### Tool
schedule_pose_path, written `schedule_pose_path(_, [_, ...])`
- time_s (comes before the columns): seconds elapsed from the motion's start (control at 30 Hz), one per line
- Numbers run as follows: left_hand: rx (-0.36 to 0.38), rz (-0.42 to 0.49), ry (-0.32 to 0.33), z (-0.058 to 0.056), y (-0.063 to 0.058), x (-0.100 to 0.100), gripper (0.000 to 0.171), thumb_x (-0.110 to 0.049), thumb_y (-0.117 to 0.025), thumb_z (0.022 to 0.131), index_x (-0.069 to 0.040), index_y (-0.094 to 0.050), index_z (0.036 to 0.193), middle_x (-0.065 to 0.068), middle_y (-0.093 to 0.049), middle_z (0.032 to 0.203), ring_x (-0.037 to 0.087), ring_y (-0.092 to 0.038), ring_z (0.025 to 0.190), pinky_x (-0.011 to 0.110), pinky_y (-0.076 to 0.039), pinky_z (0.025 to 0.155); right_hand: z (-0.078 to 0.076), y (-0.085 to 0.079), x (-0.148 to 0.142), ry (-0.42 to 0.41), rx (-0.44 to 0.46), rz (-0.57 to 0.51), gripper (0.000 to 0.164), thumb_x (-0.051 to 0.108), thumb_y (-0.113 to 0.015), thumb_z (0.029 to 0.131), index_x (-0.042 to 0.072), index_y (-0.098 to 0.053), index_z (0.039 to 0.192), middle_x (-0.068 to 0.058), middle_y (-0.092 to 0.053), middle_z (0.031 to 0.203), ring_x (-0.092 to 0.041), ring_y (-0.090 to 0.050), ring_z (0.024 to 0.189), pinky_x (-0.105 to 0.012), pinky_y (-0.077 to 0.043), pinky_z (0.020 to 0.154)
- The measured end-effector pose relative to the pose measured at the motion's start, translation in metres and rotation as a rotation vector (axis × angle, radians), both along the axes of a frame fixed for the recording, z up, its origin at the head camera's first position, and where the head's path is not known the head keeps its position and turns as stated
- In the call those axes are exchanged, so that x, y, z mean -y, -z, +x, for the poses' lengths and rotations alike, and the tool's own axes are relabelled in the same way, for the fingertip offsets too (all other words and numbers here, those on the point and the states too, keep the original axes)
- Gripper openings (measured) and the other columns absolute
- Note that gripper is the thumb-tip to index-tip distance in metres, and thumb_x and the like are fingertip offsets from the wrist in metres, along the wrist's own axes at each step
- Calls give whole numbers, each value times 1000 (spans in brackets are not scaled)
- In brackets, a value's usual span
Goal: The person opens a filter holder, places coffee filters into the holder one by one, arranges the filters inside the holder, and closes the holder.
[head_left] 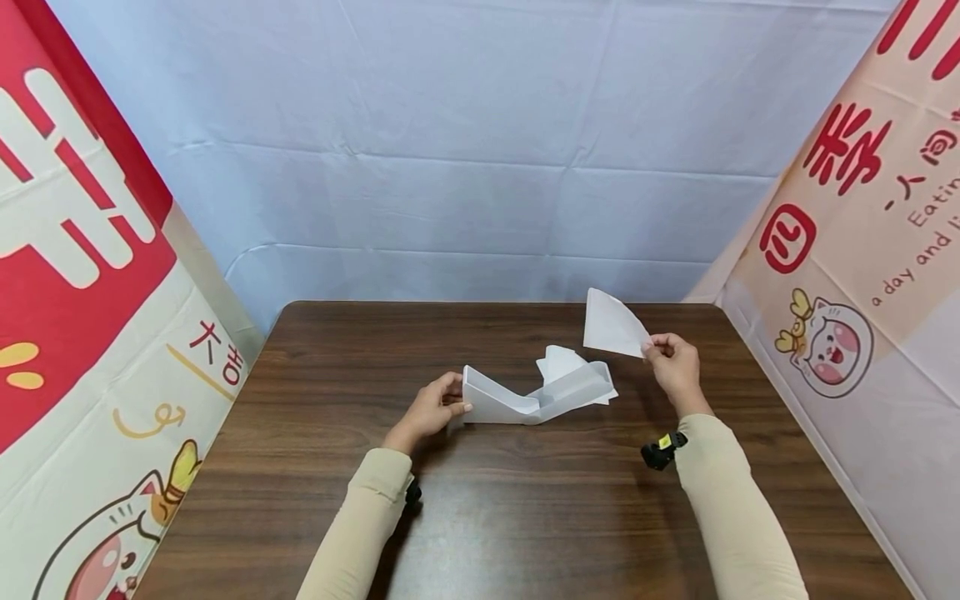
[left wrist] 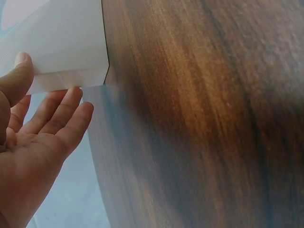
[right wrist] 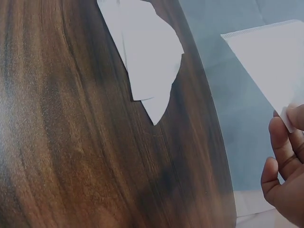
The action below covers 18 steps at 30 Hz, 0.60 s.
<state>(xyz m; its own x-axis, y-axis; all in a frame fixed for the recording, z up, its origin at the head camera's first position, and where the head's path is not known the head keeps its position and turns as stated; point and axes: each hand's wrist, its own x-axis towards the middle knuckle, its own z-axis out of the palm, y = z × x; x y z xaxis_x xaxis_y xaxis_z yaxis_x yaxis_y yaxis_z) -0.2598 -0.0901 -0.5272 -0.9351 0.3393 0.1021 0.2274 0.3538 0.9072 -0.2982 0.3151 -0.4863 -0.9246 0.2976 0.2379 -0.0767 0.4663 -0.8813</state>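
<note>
In the head view, a white carton (head_left: 498,398), spread into two wings, lies on or just above the brown tabletop (head_left: 525,500); I cannot tell which. At the carton's 9 o'clock, the left hand (head_left: 431,408) grips its near wing by the end. Loose white papers (head_left: 561,363) show at 1 o'clock, against the far wing. Toward 2 o'clock, a fan-shaped paper sheet (head_left: 613,325) hangs in the air, its lower right corner pinched by the right hand (head_left: 677,369), which is clear of the carton. Beige sleeves (head_left: 735,508) come in from 4 and 8 o'clock, a black wrist device (head_left: 660,452) at the right cuff. Pale cloth (head_left: 480,125) covers 12 o'clock; a printed cloth (head_left: 870,250) stands at 2 o'clock.

In the left wrist view, the carton's end is at 10 o'clock and the hand at 8 to 9, thumb on the broad face, fingertips along the lower edge. Bare wood fills 3 o'clock.

In the right wrist view, the sheet is at 2 o'clock, its corner between thumb and fingers, a ribbed band along its upper edge. Overlapping papers lie at 12 o'clock, well apart from the hand.
</note>
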Motion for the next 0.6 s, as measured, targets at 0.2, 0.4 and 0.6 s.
schedule_pose_path(0.2, [-3,7,0,0,0,0,32,0,-69,82,-3,-56,111,14,-64,102,26,-61,92,36,-50,79,0,-2,1,-8,4,10,17,2,-61,88,-13,-58,97,-1,-58,69,-4,-55,60,-16,-43,52])
schedule_pose_path(0.4, [-1,9,2,0,2,1,32,-1,-69,82,-4,-56,111,13,-64,102,26,-61,93,37,-50,79,5,-8,7,-39,-2,30,15,3,-65,85,-9,-59,91,-3,-59,71,-5,-54,61,-15,-43,52])
schedule_pose_path(0.6, [0,9,11,-1,1,1,33,-1,-69,82,-4,-56,112,14,-64,103,27,-61,94,36,-50,80,9,-13,12,-78,-6,81,15,4,-70,81,-7,-60,85,-5,-58,71,-4,-48,58,-16,-40,48])
